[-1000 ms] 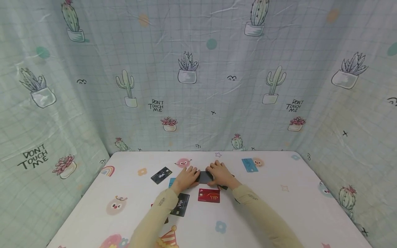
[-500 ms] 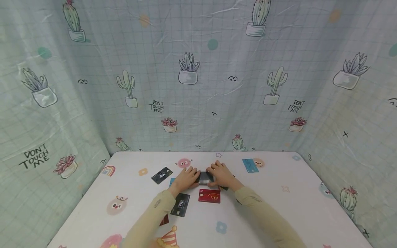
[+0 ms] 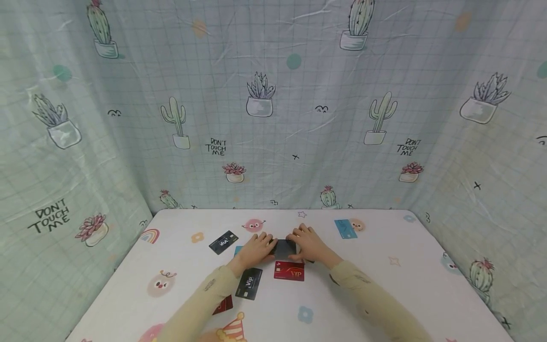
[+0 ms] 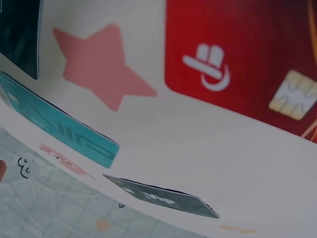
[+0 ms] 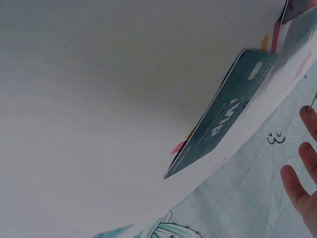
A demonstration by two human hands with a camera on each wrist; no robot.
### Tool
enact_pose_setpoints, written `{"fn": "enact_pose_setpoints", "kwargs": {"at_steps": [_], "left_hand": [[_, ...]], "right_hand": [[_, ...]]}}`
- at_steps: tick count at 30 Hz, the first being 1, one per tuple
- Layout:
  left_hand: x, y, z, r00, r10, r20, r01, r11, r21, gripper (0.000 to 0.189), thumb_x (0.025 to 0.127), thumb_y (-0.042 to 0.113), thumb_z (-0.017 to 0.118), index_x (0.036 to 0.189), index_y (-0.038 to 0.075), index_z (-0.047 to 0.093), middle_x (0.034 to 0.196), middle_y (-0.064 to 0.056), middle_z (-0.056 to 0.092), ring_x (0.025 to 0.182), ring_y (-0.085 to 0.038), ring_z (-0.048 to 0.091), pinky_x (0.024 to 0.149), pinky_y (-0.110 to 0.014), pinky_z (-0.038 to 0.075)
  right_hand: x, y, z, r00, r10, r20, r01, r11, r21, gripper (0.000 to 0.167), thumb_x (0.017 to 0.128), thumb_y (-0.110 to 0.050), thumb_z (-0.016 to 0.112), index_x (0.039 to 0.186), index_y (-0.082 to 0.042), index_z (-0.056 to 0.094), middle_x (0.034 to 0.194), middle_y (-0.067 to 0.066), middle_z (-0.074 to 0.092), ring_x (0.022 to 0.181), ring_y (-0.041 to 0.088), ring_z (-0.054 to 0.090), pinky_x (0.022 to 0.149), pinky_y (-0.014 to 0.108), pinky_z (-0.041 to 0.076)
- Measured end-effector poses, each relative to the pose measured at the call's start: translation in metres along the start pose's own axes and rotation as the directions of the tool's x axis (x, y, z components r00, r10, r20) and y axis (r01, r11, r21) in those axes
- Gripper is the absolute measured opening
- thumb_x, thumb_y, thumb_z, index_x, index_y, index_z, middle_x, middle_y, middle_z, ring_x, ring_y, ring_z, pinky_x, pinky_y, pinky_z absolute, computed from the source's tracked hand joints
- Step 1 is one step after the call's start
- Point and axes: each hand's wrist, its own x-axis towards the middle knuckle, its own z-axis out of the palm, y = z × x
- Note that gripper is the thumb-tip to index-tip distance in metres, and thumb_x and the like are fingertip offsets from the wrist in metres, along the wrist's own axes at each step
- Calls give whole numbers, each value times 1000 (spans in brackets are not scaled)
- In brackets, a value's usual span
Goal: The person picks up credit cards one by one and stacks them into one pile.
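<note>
In the head view a dark, flat, rectangular thing [image 3: 285, 249] lies between my two hands, near the middle of the table; its kind is not clear. My left hand [image 3: 255, 249] grips its left side and my right hand [image 3: 309, 244] its right side, with fingers bent. Just in front of it is a red VIP card [image 3: 289, 271]. A black VIP card [image 5: 223, 114] lies by my right hand, mostly covered in the head view. Beside my left hand is a blue card [image 4: 74, 124], partly hidden. Fingertips [image 5: 297, 183] of my right hand show in the right wrist view.
Another black VIP card [image 3: 223, 242] lies farther left, and one more black card [image 3: 249, 284] sits by the left forearm. That forearm partly covers a second red card [image 3: 223, 305]. A blue card [image 3: 345, 229] lies at the back right. Patterned curtains [image 3: 273, 175] surround the white table [image 3: 363, 294].
Both hands have shifted slightly toward me with the dark rectangular thing between them. Its surface caught light half a second ago. The left forearm has moved outward, uncovering more of the near red card.
</note>
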Motion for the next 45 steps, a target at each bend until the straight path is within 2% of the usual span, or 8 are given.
{"fn": "enact_pose_setpoints", "kwargs": {"at_steps": [9,22,33,45], "left_hand": [[-5,5,-11,999,11,46,-8,998,-61,50,90,45,44,130,16,45,118,-2,51,104,-16,48,84,-32,45],[-11,12,-18,999,37,34,-33,994,-105,49,88,43,48,129,16,47,119,-2,52,104,-16,48,85,-33,45],[-19,20,-18,998,53,23,-49,991,-124,49,87,45,48,127,17,49,118,-1,53,105,-16,47,87,-33,45],[-24,27,-19,996,90,8,-88,987,-135,45,89,42,48,126,17,49,117,0,53,103,-15,47,85,-32,45]], "right_hand": [[-12,0,-7,1000,-12,-6,12,999,43,52,69,-53,66,110,-23,57,97,-4,54,91,14,36,78,33,38],[-25,-2,-10,1000,-15,14,14,997,73,52,70,-53,66,112,-25,57,98,-6,54,91,12,36,77,31,39],[-37,-6,-11,996,-74,-39,78,993,90,50,68,-49,69,109,-23,59,95,-6,56,87,11,37,73,33,40],[-50,-4,-8,991,-124,-41,126,990,65,51,70,-50,67,112,-22,57,96,-8,55,86,10,34,76,32,40]]}}
